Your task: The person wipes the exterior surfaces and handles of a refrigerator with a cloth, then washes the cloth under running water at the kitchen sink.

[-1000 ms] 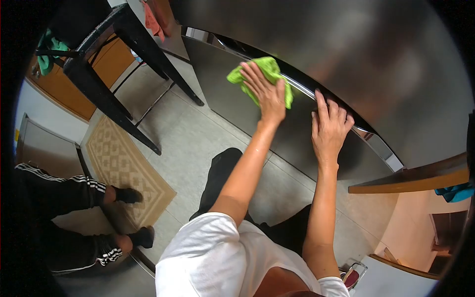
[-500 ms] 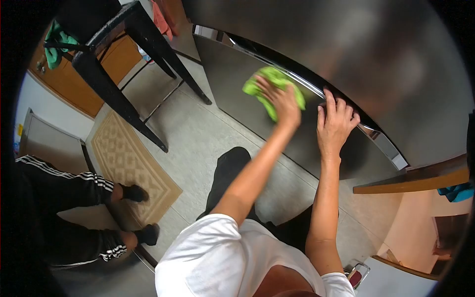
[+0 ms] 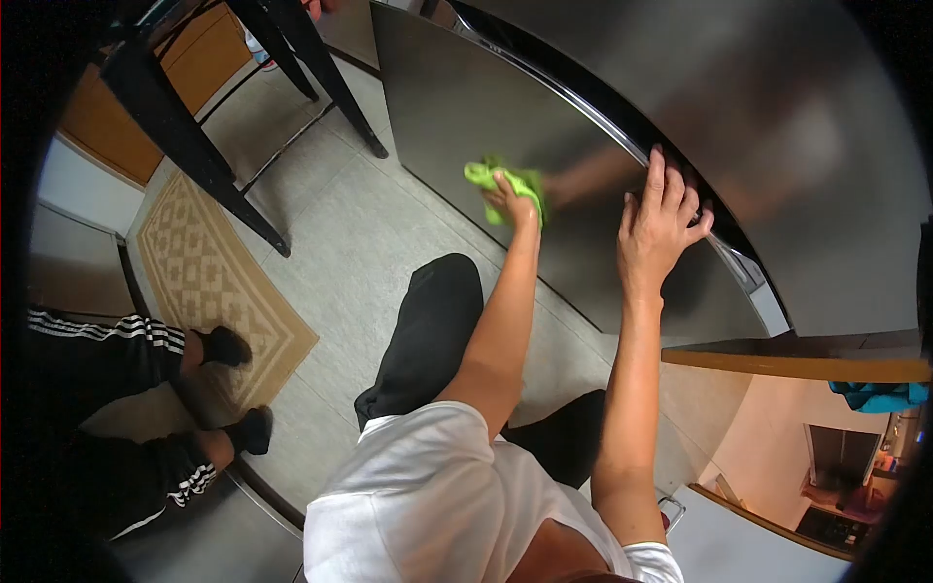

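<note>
A bright green cloth [image 3: 531, 187] is pressed against the lower part of a dark grey metal drawer front [image 3: 437, 107], under my left hand [image 3: 515, 202]. My left fingers are closed on the cloth, which is slightly smeared by motion. Higher up and to the right, my right hand [image 3: 658, 228] grips the drawer's chrome-trimmed handle edge [image 3: 573, 95]. Its fingers curl over the trim into the dark gap, so the tips are partly hidden. Above that gap is a large glossy grey panel [image 3: 777, 97] with blurred reflections.
A black metal stool [image 3: 185, 136] stands at the upper left. Another person's legs in striped black trousers [image 3: 107, 340] are at the left, beside a beige patterned mat [image 3: 209, 272]. A wooden edge [image 3: 777, 363] and a teal cloth [image 3: 875, 395] are at the right.
My left hand has moved the green cloth down and slightly left across the drawer front. My right hand stays at the handle edge. The view has shifted a little.
</note>
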The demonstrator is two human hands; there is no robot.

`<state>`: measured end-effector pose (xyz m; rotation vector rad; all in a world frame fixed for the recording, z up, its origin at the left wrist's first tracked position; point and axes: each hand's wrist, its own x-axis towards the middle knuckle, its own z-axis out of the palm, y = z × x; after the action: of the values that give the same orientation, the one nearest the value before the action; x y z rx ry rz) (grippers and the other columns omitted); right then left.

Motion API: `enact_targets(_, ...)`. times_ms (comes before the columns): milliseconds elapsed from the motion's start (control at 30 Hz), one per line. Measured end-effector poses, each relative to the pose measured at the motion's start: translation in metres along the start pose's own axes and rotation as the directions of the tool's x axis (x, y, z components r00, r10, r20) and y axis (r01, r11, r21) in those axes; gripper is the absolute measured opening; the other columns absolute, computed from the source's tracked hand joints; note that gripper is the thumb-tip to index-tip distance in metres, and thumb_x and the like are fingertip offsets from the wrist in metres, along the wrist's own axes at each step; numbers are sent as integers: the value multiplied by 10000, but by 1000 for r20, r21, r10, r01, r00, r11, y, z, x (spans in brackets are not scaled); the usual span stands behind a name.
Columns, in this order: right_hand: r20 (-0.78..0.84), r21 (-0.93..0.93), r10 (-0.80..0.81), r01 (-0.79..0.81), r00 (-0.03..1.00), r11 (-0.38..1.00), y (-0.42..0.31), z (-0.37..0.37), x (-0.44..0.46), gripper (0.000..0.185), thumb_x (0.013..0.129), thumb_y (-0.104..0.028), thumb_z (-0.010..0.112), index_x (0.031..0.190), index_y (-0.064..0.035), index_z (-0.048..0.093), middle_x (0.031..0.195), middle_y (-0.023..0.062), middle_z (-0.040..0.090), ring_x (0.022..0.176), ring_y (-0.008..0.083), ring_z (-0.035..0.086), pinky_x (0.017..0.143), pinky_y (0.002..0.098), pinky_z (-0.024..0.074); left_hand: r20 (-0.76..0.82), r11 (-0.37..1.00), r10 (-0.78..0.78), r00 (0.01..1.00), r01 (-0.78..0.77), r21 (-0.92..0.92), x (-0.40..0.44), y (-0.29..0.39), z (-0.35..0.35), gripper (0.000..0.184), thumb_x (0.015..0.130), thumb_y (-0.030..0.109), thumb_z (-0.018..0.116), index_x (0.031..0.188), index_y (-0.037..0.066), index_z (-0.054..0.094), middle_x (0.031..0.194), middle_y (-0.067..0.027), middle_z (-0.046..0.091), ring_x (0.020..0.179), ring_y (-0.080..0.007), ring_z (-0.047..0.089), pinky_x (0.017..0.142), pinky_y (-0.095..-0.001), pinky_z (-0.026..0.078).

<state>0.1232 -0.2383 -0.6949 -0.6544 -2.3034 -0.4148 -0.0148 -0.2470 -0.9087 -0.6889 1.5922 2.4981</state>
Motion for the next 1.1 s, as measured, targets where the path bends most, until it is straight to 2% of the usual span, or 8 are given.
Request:
enact_targets(300,13,-8,-14,14,1000,1000,2,13,-8,689,806,-196,669,1438,-224,396,1300,5,478,1193,230,430,1043,521,221,362,942,-334,870,308,130,-170,10,-9,1101,826,807,287,1483,-17,-32,1545,-213,-7,1433,-351,42,1154,-452,86)
enact_targets(567,30,-38,-8,9,1000,999,0,19,-9,701,789,-208,691,1432,-225,412,1312,16,471,1165,237,436,1048,505,217,472,784,-489,734,607,-131,-79,-26,-7,1080,798,841,308,1511,61,83,1534,-146,197,1409,-272,202,1131,-416,206)
enact_targets(600,30,-34,-9,10,1000,999,-3,22,-8,703,787,-206,691,1432,-226,411,1312,15,470,1166,237,435,1049,506,214,433,834,-418,798,527,-166,-45,-34,-14,1143,783,852,302,1505,34,-39,1577,-188,-13,1456,-318,29,1161,-467,71)
enact_targets(633,40,-50,3,-1,999,999,-5,25,-9,719,780,-207,701,1434,-228,405,1315,14,461,1179,238,427,1048,522,208,24,931,-331,943,322,171,-5,-49,-11,1150,771,864,283,1504,22,7,1569,-200,66,1433,-334,166,1143,-472,188)
enact_targets(667,38,-61,2,1,999,998,-6,28,-10,726,778,-208,704,1437,-227,400,1317,17,456,1186,238,422,1048,527,206,-28,918,-347,938,346,192,39,-57,-22,1151,772,863,277,1502,13,9,1566,-203,65,1423,-338,197,1132,-459,237)
enact_targets(833,66,-94,20,-13,998,995,-8,29,-13,756,772,-212,714,1448,-215,376,1328,30,431,1223,240,390,1050,553,190,416,823,-350,839,488,-292,164,-85,-56,1128,767,867,281,1514,58,36,1568,-169,109,1427,-308,197,1137,-458,221)
enact_targets(900,60,-77,23,-18,998,997,-9,33,-12,748,782,-206,705,1450,-215,370,1329,33,426,1230,244,382,1055,561,181,231,893,-391,891,427,-139,122,-84,-49,1115,765,863,316,1516,79,61,1553,-154,161,1406,-295,243,1126,-453,245)
enact_targets(1100,58,-13,14,-13,998,1000,-12,30,-5,706,817,-178,662,1454,-213,358,1300,35,448,1222,252,394,1053,582,189,600,562,-662,449,827,1,-103,-98,-41,928,828,772,398,1461,105,272,1430,-115,396,1289,-268,413,1066,-431,339)
